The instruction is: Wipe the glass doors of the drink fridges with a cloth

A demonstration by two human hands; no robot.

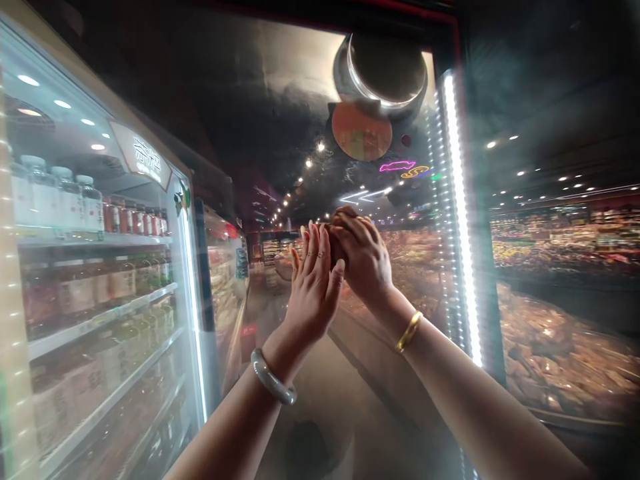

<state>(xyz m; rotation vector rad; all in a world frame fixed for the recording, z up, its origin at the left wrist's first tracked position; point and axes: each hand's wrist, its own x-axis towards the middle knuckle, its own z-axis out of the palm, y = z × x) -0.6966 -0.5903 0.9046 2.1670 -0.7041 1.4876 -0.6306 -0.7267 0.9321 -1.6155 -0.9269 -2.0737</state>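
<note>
Both my arms stretch up and forward to a glass pane in front of me. My right hand (pixel 367 261) has its fingers curled over a crumpled brown cloth (pixel 338 248), pressing it toward the glass. Close beside it, my left hand (pixel 313 287) is held flat with fingers extended, its thumb side near the cloth; whether it touches the cloth is unclear. A grey bangle (pixel 273 378) circles my left wrist and a gold bracelet (pixel 409 332) my right. Above the hands, a round orange-red patch (pixel 362 131) shows on the pane.
At left stands a lit drinks fridge (pixel 100 293) with several shelves of bottles (pixel 63 193). A bright LED strip (pixel 463 220) runs down the right side. Mounds of wrapped goods (pixel 570 347) are at right, and a large silvery round shape (pixel 383 70) is overhead.
</note>
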